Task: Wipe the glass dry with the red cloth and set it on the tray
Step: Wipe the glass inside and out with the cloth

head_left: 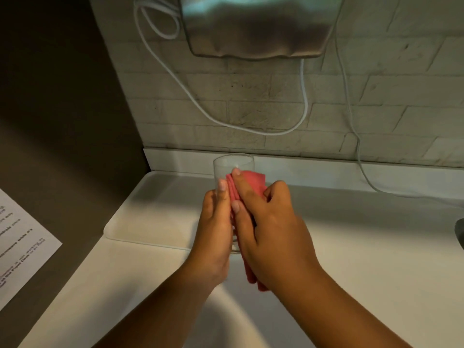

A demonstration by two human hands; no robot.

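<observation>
A clear drinking glass is held upright above the white counter, its rim toward the wall. My left hand grips its left side. My right hand presses the red cloth against the right side of the glass, with cloth ends hanging below my palm. The lower part of the glass is hidden behind my hands. The white tray lies on the counter to the left, just under and beside my left hand.
A steel hand dryer hangs on the brick wall with white cables looping below it. A dark side wall with a printed paper notice stands at left. A dark metal object shows at the right edge.
</observation>
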